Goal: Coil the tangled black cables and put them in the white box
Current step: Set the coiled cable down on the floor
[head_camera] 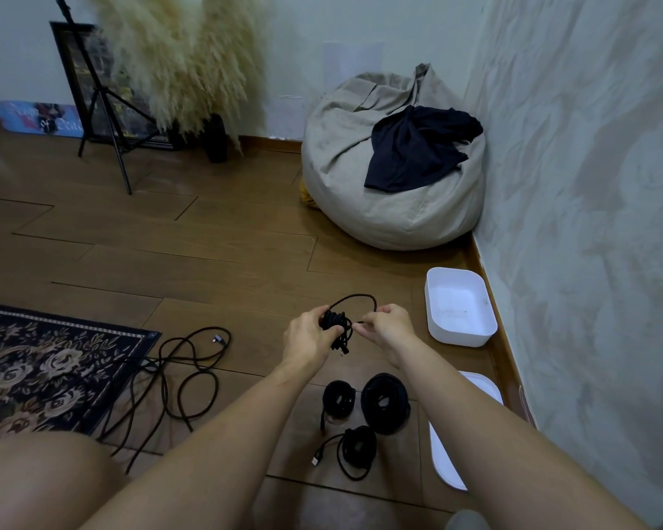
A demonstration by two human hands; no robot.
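My left hand (pixel 307 334) grips a small black cable bundle (pixel 337 324) held above the wooden floor. My right hand (pixel 388 326) pinches the loose end of that cable, which arcs up in a loop between both hands. Three coiled black cables lie on the floor below my hands: a small coil (pixel 338 399), a larger coil (pixel 386 403) and a third coil (pixel 358 449) with a plug trailing left. A tangled black cable (pixel 184 376) sprawls on the floor to the left. The white box (pixel 459 306) stands open and empty by the right wall.
The box's white lid (pixel 443 453) lies by the wall near my right arm. A patterned rug (pixel 50 369) covers the floor at left. A beige beanbag (pixel 391 162) with a dark garment sits in the far corner. A black tripod (pixel 96 97) and pampas grass stand at the back.
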